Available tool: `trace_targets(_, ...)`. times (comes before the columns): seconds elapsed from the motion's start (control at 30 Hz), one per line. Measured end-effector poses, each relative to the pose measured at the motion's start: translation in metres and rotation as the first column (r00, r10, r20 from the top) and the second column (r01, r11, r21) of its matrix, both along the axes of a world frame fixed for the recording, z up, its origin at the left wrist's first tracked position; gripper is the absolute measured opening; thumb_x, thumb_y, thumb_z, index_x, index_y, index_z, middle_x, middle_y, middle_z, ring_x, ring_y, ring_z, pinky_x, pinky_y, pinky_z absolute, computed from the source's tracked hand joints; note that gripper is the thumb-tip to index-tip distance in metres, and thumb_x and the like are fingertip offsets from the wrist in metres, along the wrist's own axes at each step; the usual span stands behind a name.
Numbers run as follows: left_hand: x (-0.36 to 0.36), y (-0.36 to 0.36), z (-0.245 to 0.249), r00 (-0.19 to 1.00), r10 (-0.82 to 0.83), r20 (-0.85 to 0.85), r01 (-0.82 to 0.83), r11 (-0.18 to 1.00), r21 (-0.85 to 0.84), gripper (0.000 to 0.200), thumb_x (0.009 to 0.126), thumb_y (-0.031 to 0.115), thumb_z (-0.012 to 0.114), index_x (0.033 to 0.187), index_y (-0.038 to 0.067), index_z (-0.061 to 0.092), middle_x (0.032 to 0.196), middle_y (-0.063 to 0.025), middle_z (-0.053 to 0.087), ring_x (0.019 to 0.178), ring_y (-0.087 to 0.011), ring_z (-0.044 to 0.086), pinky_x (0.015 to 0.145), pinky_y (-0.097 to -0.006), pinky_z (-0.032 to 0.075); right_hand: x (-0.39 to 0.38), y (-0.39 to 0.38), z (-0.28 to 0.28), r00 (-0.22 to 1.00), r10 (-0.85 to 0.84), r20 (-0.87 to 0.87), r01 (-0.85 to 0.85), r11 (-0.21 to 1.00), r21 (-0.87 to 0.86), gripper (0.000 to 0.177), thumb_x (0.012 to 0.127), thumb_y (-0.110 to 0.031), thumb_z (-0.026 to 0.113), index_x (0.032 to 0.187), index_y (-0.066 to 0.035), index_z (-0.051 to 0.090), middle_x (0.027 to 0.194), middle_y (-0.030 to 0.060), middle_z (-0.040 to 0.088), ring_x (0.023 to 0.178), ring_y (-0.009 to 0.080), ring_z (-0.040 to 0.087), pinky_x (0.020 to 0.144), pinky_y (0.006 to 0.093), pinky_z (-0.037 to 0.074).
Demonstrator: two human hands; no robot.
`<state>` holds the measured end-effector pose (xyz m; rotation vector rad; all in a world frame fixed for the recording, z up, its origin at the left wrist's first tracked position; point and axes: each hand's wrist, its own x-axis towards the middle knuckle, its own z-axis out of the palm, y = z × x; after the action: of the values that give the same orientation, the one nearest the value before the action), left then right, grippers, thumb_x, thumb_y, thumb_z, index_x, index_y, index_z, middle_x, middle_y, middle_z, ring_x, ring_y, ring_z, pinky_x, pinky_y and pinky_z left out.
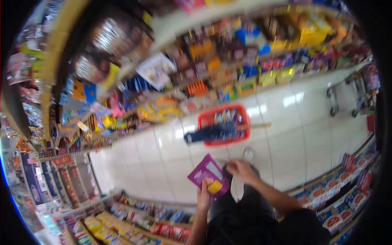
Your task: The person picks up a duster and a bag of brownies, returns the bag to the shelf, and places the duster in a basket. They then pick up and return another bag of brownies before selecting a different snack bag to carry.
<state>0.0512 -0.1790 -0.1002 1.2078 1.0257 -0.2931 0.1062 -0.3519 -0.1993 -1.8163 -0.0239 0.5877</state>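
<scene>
My left hand (203, 197) grips the lower edge of a purple pouch (209, 166) with a yellow patch on its front. Beside it, my right hand (241, 170) has its fingers closed at the top of a white slip (237, 189), which looks like paper and hangs down over my dark trousers. The pouch and the slip are apart, both in front of my body. On the floor ahead stands a red shopping basket (246, 135) with packaged goods inside. A long dark blue thing (212, 133) lies across it, too blurred to name, and a thin light brown rod (261, 125) sticks out on the right.
Shelves of packaged goods (245, 61) line the far side of the aisle, and lower shelves (175, 224) run close to me. A wheeled cart (351, 96) stands at the right. Pale tiled floor (139, 167) lies between the shelves. Motion blurs much of the view.
</scene>
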Motion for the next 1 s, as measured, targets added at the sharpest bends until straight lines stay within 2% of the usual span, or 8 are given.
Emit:
trace_targets(0.2, 0.059, -0.005, 0.049, 0.924, -0.021, 0.383, 0.148, 0.941, -0.305, 0.057, 0.096, 0.049, 0.028, 0.134, 0.007, 0.035, 0.129, -0.0064, 0.046, 0.118, -0.0187, 0.044, 0.099, -0.0368, 0.035, 0.062, 0.011, 0.139, 0.973, 0.092, 0.212, -0.115, 0.988, 0.098, 0.08, 0.072, -0.049, 0.068, 0.129, -0.001, 0.038, 0.116, 0.0258, 0.053, 0.11, 0.036, 0.052, 0.092, 0.0393, 0.041)
trace_targets(0.3, 0.076, 0.005, 0.063, 0.854, -0.201, 0.48, 0.383, 0.868, -0.317, 0.067, 0.094, 0.056, 0.018, 0.143, 0.01, 0.018, 0.14, -0.0046, 0.034, 0.129, -0.0205, 0.032, 0.106, -0.0388, 0.024, 0.064, 0.022, 0.151, 0.878, 0.223, 0.423, -0.123, 0.96, -0.25, 0.1, 0.065, -0.054, 0.072, 0.137, -0.002, 0.025, 0.126, 0.03, 0.043, 0.118, 0.0416, 0.043, 0.095, 0.0422, 0.038)
trace_targets(0.33, 0.083, 0.008, 0.069, 0.851, -0.247, 0.464, 0.39, 0.888, -0.243, 0.064, 0.096, 0.048, 0.028, 0.144, 0.008, 0.015, 0.139, -0.0075, 0.036, 0.127, -0.019, 0.035, 0.105, -0.0366, 0.026, 0.068, 0.023, 0.172, 0.916, 0.236, 0.326, -0.156, 0.955, -0.253, 0.104, 0.06, -0.047, 0.078, 0.135, 0.001, 0.026, 0.127, 0.0318, 0.037, 0.12, 0.0418, 0.04, 0.096, 0.0427, 0.037)
trace_targets(0.43, 0.105, 0.023, 0.117, 0.577, -0.558, 0.596, 0.639, 0.763, 0.096, 0.06, 0.096, 0.033, 0.042, 0.143, 0.006, 0.017, 0.137, -0.0093, 0.037, 0.12, -0.0183, 0.041, 0.101, -0.0341, 0.032, 0.074, 0.027, 0.203, 0.963, 0.146, 0.227, -0.128, 0.987, -0.093, 0.101, 0.062, -0.045, 0.077, 0.135, 0.002, 0.025, 0.125, 0.03, 0.04, 0.119, 0.0413, 0.04, 0.097, 0.0427, 0.035)
trace_targets(0.5, 0.115, 0.037, 0.111, 0.575, -0.547, 0.609, 0.642, 0.762, 0.079, 0.062, 0.09, 0.013, 0.056, 0.142, 0.008, 0.023, 0.13, -0.0119, 0.042, 0.112, -0.0178, 0.048, 0.093, -0.0308, 0.041, 0.074, 0.029, 0.202, 0.962, 0.104, 0.254, -0.088, 0.993, -0.073, 0.093, 0.068, -0.037, 0.074, 0.137, 0.0, 0.024, 0.121, 0.0263, 0.045, 0.119, 0.037, 0.042, 0.094, 0.0411, 0.039)
trace_targets(0.7, 0.146, 0.049, 0.097, 0.64, -0.505, 0.578, 0.712, 0.674, -0.199, 0.064, 0.09, 0.014, 0.055, 0.142, 0.008, 0.019, 0.133, -0.0126, 0.039, 0.119, -0.0203, 0.044, 0.097, -0.032, 0.039, 0.057, 0.036, 0.217, 0.961, -0.26, -0.097, 0.271, 0.806, 0.527, 0.068, 0.084, -0.018, 0.061, 0.135, -0.001, 0.02, 0.122, 0.0141, 0.046, 0.112, 0.019, 0.048, 0.092, 0.0328, 0.041)
trace_targets(0.87, 0.152, 0.034, 0.088, 0.617, -0.535, 0.577, 0.712, 0.692, -0.121, 0.063, 0.086, 0.016, 0.061, 0.137, 0.006, 0.026, 0.127, -0.008, 0.044, 0.116, -0.0184, 0.046, 0.093, -0.0315, 0.042, 0.058, 0.018, 0.18, 0.925, -0.307, 0.225, 0.287, 0.951, 0.117, 0.034, 0.084, -0.014, 0.062, 0.112, 0.002, 0.054, 0.108, 0.0076, 0.058, 0.09, 0.0131, 0.057, 0.076, 0.0276, 0.047)
trace_targets(1.0, 0.148, 0.029, 0.095, 0.765, -0.346, 0.544, 0.606, 0.674, -0.423, 0.064, 0.083, 0.014, 0.065, 0.135, 0.004, 0.028, 0.125, -0.0062, 0.047, 0.116, -0.0181, 0.047, 0.094, -0.0299, 0.04, 0.065, 0.008, 0.223, 0.961, -0.275, 0.022, 0.262, 0.935, 0.24, 0.034, 0.084, -0.008, 0.061, 0.115, 0.001, 0.052, 0.102, 0.005, 0.061, 0.089, 0.0106, 0.057, 0.081, 0.0258, 0.046)
